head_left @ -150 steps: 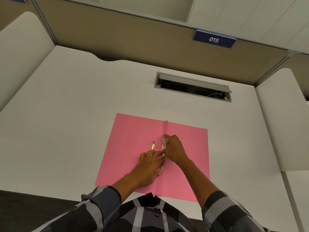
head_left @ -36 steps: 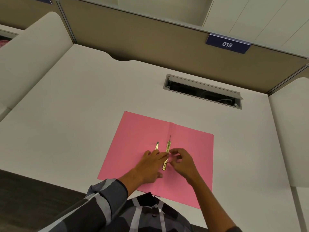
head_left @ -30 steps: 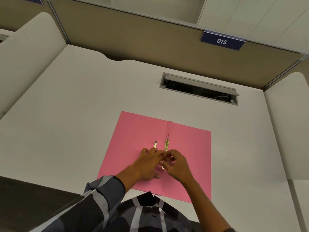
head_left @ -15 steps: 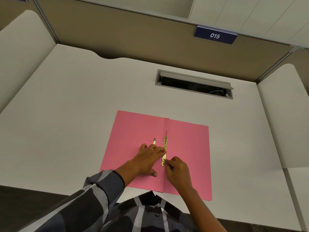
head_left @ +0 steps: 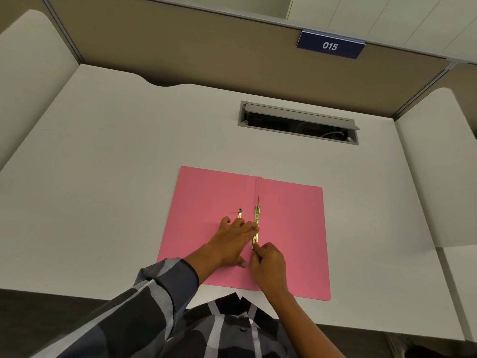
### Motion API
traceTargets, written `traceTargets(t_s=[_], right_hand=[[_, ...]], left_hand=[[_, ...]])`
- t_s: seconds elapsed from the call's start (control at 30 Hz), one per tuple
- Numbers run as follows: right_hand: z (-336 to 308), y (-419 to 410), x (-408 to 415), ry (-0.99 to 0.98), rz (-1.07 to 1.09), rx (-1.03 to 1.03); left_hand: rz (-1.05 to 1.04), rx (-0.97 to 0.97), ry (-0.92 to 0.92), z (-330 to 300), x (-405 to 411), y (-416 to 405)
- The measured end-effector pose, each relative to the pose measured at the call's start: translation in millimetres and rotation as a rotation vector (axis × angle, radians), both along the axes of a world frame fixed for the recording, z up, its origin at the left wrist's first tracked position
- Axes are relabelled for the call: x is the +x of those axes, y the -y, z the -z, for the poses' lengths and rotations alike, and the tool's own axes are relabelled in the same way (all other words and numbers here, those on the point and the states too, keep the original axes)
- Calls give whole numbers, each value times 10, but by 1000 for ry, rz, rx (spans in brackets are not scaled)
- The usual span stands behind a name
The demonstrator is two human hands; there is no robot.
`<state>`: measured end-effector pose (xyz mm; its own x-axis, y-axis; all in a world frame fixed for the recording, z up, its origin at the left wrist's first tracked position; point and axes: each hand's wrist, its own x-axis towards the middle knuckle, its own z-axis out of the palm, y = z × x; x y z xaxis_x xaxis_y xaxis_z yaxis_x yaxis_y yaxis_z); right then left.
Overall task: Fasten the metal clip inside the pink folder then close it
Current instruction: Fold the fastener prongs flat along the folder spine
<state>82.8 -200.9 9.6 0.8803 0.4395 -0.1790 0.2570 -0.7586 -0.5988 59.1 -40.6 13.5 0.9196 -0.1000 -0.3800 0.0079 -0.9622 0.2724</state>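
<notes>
- Brass-coloured metal clip lies along the spine of the open pink folder, a thin prong sticking out at its 12 o'clock end.
- Smaller clip piece sits just beside it at 9 o'clock.
- Left hand presses flat, fingers spread, fingertips touching the strip's middle.
- Right hand pinches the strip's 6 o'clock end.
- Folder rests on the white table; a cable slot lies at 12 o'clock.
</notes>
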Motion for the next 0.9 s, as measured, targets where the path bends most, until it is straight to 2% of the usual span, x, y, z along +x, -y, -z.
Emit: traceTargets(t_s=[0.13, 0.43, 0.73, 0.9], right_hand=[[-6, -35, -16, -42, 67, -5], [-30, -31, -59, -6, 48, -41], [-44, -67, -63, -86, 173, 19], [-53, -90, -71, -69, 130, 22]], left_hand=[[5, 12, -2, -22, 3, 9], [9, 25, 2, -10, -5, 21], [7, 40, 4, -18, -3, 40], [12, 58, 8, -34, -4, 52]])
